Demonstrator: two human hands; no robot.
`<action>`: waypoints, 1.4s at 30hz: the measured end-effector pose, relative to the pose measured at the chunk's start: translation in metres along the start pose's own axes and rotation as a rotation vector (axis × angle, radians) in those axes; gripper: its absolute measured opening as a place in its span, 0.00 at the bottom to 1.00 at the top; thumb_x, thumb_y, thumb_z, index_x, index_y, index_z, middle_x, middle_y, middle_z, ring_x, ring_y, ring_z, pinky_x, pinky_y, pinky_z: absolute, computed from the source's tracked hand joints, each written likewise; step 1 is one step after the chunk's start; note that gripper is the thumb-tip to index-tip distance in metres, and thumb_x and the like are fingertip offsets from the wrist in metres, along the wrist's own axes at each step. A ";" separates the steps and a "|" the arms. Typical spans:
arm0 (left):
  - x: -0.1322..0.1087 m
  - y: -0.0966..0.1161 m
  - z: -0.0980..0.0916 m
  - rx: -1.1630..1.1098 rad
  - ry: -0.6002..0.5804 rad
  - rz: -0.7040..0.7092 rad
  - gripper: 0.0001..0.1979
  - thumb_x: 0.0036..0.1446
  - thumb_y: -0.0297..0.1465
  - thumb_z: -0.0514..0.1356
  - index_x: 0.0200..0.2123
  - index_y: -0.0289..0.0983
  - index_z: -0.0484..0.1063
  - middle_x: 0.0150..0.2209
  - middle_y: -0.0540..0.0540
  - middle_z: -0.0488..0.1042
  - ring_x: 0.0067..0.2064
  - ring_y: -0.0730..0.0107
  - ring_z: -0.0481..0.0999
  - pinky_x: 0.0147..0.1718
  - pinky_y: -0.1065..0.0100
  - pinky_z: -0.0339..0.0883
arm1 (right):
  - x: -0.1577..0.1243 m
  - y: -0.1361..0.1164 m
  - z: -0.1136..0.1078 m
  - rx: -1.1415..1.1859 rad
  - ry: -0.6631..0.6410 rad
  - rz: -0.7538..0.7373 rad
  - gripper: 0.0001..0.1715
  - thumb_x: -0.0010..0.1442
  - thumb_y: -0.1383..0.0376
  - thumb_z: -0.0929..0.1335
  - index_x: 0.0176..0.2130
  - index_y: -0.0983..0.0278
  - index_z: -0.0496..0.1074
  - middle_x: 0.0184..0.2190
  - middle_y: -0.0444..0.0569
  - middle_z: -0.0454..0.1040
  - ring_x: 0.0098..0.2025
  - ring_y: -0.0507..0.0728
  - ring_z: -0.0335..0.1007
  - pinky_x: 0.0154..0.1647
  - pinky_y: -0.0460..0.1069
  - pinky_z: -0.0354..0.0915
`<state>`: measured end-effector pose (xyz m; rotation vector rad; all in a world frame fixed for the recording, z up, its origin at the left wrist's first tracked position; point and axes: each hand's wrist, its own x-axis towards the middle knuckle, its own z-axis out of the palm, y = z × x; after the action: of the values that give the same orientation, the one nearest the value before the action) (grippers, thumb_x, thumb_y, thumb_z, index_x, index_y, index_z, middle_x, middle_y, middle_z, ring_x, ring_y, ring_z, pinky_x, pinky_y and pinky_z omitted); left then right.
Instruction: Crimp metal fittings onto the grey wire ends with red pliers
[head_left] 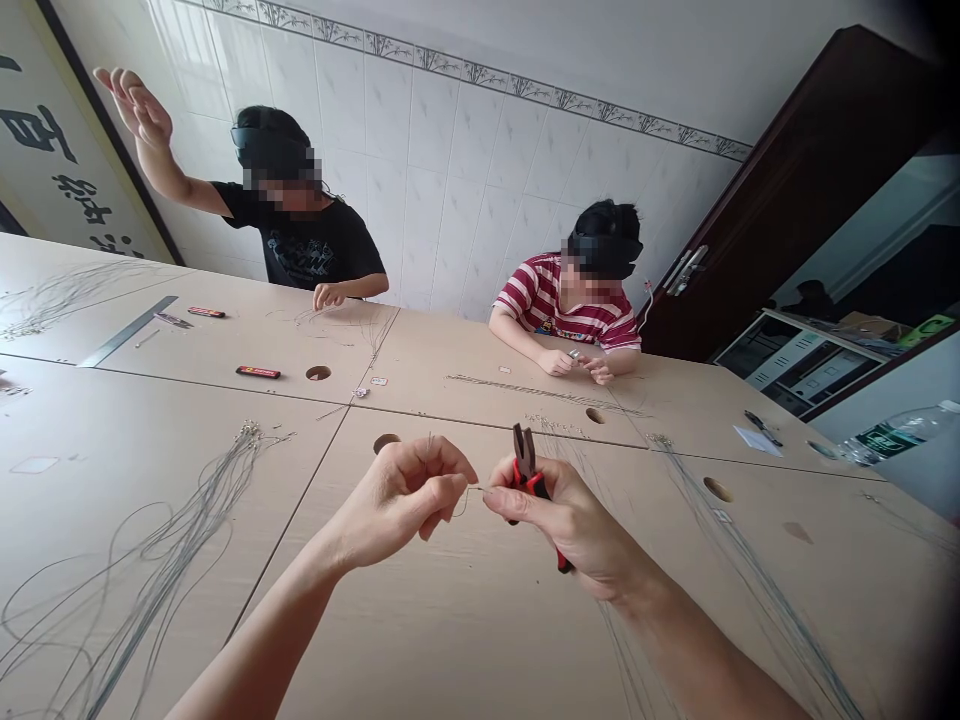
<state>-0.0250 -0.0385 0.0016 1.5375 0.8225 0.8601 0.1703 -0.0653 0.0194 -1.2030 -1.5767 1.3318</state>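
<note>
My left hand (405, 500) pinches a thin steel wire (463, 497) between thumb and fingers, just above the table. My right hand (570, 520) holds red-handled pliers (529, 470) in the palm, jaws pointing up, while its fingertips also pinch the end of the same wire. The two hands nearly touch at the middle of the light wooden table (465, 620).
A bundle of loose wires (172, 540) lies at the left, more wires (750, 580) run along the right. Cable holes (319, 373) dot the table. Two people sit across it, one in black (307, 240) with a raised arm, one in stripes (570, 300). A water bottle (900, 432) lies at the far right.
</note>
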 end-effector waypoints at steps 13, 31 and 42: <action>-0.002 -0.004 0.002 0.116 -0.036 0.016 0.05 0.57 0.31 0.59 0.31 0.36 0.69 0.20 0.55 0.62 0.21 0.80 0.59 0.18 0.78 0.58 | 0.001 0.002 0.000 -0.049 -0.010 -0.054 0.14 0.58 0.59 0.69 0.26 0.63 0.67 0.23 0.40 0.60 0.27 0.49 0.52 0.30 0.47 0.53; -0.005 -0.003 -0.003 0.087 -0.041 0.025 0.05 0.59 0.30 0.57 0.30 0.36 0.68 0.22 0.55 0.62 0.23 0.80 0.59 0.19 0.78 0.60 | -0.010 0.005 0.005 -0.527 0.168 -0.448 0.10 0.63 0.71 0.66 0.30 0.60 0.65 0.26 0.40 0.65 0.32 0.51 0.59 0.33 0.46 0.56; -0.006 0.001 -0.001 0.124 -0.005 0.092 0.03 0.58 0.30 0.59 0.35 0.37 0.68 0.24 0.55 0.64 0.22 0.81 0.58 0.19 0.76 0.56 | -0.009 0.007 0.006 -0.504 0.160 -0.441 0.09 0.63 0.70 0.66 0.30 0.60 0.65 0.26 0.40 0.65 0.31 0.51 0.59 0.33 0.46 0.57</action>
<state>-0.0289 -0.0437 0.0017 1.6964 0.8198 0.8855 0.1683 -0.0755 0.0119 -1.1171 -1.9781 0.5592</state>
